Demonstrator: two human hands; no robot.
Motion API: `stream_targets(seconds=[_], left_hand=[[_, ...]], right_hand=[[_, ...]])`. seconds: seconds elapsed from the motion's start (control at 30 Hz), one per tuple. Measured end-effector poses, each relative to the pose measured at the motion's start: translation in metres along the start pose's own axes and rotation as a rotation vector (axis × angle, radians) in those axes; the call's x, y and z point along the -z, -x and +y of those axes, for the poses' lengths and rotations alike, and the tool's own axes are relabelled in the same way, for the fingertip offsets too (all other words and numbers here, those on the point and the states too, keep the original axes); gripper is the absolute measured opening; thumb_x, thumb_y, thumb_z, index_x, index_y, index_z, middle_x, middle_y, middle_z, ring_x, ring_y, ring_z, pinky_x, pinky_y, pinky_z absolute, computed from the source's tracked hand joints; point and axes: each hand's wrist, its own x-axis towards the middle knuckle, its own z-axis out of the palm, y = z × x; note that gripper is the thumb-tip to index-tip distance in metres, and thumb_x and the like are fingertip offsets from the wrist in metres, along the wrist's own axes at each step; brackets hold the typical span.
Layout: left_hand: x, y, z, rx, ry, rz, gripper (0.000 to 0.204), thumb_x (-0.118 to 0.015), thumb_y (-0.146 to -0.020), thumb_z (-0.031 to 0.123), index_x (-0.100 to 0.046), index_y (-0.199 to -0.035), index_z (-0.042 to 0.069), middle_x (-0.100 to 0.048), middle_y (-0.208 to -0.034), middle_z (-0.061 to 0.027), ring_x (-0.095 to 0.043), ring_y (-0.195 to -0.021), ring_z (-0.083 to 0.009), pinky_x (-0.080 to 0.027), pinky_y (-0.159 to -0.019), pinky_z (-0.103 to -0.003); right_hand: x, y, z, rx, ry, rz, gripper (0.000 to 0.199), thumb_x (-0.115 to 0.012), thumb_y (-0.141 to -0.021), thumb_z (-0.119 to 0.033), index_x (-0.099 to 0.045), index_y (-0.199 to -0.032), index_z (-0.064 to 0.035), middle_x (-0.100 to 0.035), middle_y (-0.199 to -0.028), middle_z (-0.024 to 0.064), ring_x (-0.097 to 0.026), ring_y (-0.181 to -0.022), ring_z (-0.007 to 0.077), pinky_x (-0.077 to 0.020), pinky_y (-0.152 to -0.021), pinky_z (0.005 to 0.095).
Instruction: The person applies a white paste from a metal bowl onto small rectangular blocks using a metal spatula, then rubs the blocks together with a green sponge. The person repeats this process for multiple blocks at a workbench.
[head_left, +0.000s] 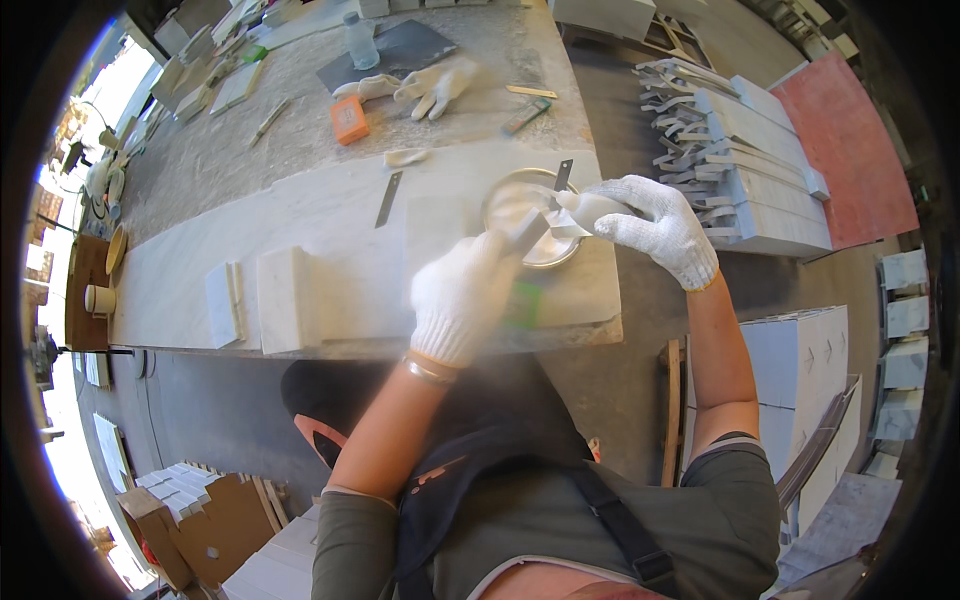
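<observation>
A round metal bowl (550,265) with white paste in it stands near the right end of the pale stone slab. Above it, my gloved left hand (460,295) is closed on a flat grey scraper (528,231), though motion blurs the fingers. From the right, my gloved right hand (655,225) pinches a putty knife (588,212) that looks coated in white, its tip over the paste. Behind the bowl's middle rises a dark metal strip (564,178) with a hole in its end. A similar dark strip (388,200) lies on the slab to the left.
White stone pieces (280,300) sit at the slab's front left. Farther back are an orange box (349,120), spare gloves (438,88) and a clear bottle (360,42) on a dark tile. Stacked white slabs (760,165) stand right of the table; a wooden post (671,410) rises by my right arm.
</observation>
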Motion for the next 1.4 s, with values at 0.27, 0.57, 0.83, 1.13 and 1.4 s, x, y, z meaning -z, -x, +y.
stream_targets(seconds=[0.27, 0.57, 0.83, 1.13, 1.4], left_hand=[[-0.0023, 0.0012, 0.0001, -0.034, -0.013, 0.031, 0.023, -0.071, -0.093, 0.031, -0.072, -0.107, 0.012, -0.073, -0.091, -0.0148, -0.071, -0.081, -0.0371, -0.055, -0.069, -0.045], [-0.0082, 0.0001, -0.0028, -0.084, -0.033, 0.083, 0.018, -0.07, -0.093, 0.032, -0.068, -0.1, 0.015, -0.071, -0.084, -0.0121, -0.07, -0.073, -0.0353, -0.054, -0.063, -0.047], [-0.0042, 0.0, -0.0005, -0.033, -0.03, 0.015, 0.023, -0.071, -0.093, 0.031, -0.072, -0.106, 0.012, -0.073, -0.091, -0.0144, -0.072, -0.08, -0.0363, -0.056, -0.069, -0.045], [-0.004, 0.0003, -0.0004, -0.03, -0.022, 0.005, 0.024, -0.072, -0.093, 0.031, -0.072, -0.107, 0.012, -0.073, -0.09, -0.0147, -0.072, -0.08, -0.0362, -0.056, -0.069, -0.044], [-0.006, -0.0006, -0.001, -0.035, -0.03, -0.001, 0.023, -0.07, -0.094, 0.033, -0.07, -0.104, 0.012, -0.071, -0.088, -0.015, -0.071, -0.079, -0.0371, -0.055, -0.067, -0.046]], right_hand=[[0.009, 0.0087, 0.0002, 0.041, 0.069, 0.014, 0.038, -0.08, -0.08, -0.017, -0.077, -0.113, 0.0019, -0.073, -0.102, 0.0084, -0.068, -0.095, 0.017, -0.0534, -0.087, 0.0309], [0.0112, 0.0057, -0.0009, 0.068, 0.138, -0.005, 0.036, -0.081, -0.079, -0.019, -0.079, -0.11, -0.0007, -0.073, -0.095, 0.0076, -0.068, -0.088, 0.0171, -0.0532, -0.08, 0.0314], [0.0096, 0.0022, -0.002, 0.096, 0.163, -0.009, 0.036, -0.081, -0.078, -0.021, -0.079, -0.108, -0.0007, -0.073, -0.093, 0.0078, -0.067, -0.086, 0.0175, -0.053, -0.079, 0.0318], [0.0106, 0.0009, -0.0045, 0.103, 0.218, -0.015, 0.036, -0.082, -0.077, -0.021, -0.08, -0.107, -0.0012, -0.073, -0.092, 0.0076, -0.068, -0.086, 0.0182, -0.0535, -0.078, 0.0319], [0.0109, 0.0007, -0.0052, 0.09, 0.222, -0.015, 0.036, -0.083, -0.076, -0.02, -0.08, -0.107, -0.0014, -0.073, -0.092, 0.0071, -0.068, -0.086, 0.0176, -0.0534, -0.078, 0.0317]])
